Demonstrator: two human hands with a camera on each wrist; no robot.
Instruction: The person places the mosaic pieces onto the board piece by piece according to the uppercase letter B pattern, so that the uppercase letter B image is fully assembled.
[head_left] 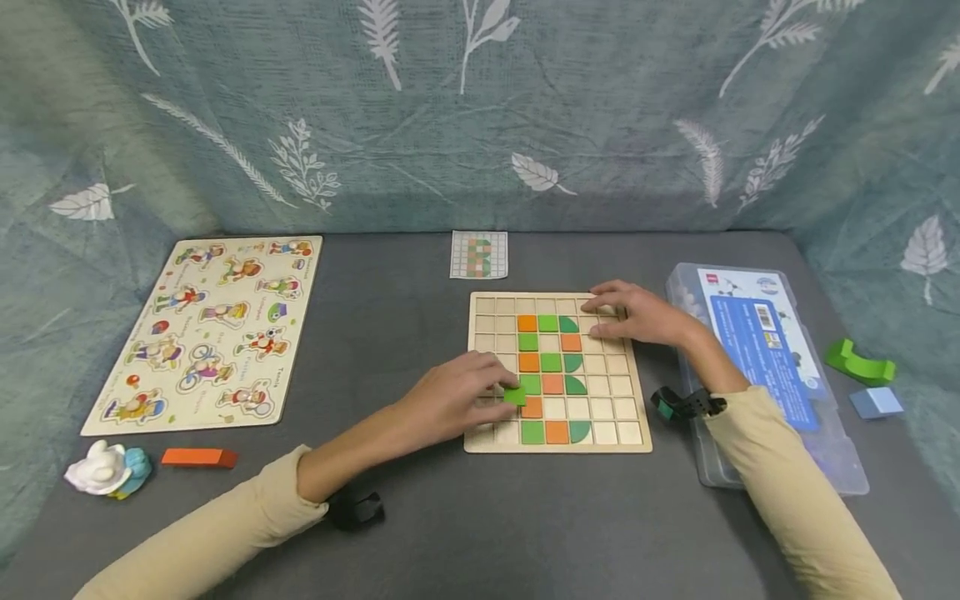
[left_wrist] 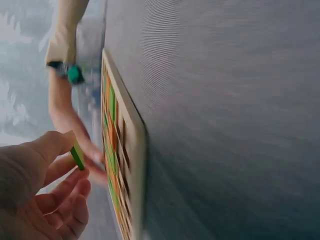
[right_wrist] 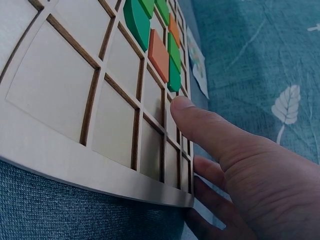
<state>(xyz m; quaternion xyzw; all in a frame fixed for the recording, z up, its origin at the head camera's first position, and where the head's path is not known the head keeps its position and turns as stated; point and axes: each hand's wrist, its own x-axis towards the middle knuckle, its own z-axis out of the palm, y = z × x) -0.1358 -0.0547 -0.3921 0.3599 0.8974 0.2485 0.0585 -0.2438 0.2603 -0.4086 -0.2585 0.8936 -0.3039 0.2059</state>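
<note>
A wooden grid board [head_left: 643,439] lies on the grey table, with orange and green square tiles and dark green rounded tiles set in its cells. My left hand [head_left: 457,392] pinches a green square tile [head_left: 515,396] between thumb and fingertips, over the board's left-middle part. In the left wrist view that green tile [left_wrist: 77,155] is held tilted, apart from the board. My right hand [head_left: 637,315] rests at the far right corner of the board, fingers loosely extended. The right wrist view shows the thumb [right_wrist: 200,120] over the grid cells and the other fingers by the edge.
A small pattern card [head_left: 478,255] lies behind the board. To the right are a clear plastic case [head_left: 780,375], a green arch block [head_left: 859,363] and a blue block [head_left: 877,403]. A picture puzzle [head_left: 202,333], orange block [head_left: 198,457] and small figurine [head_left: 109,469] lie left.
</note>
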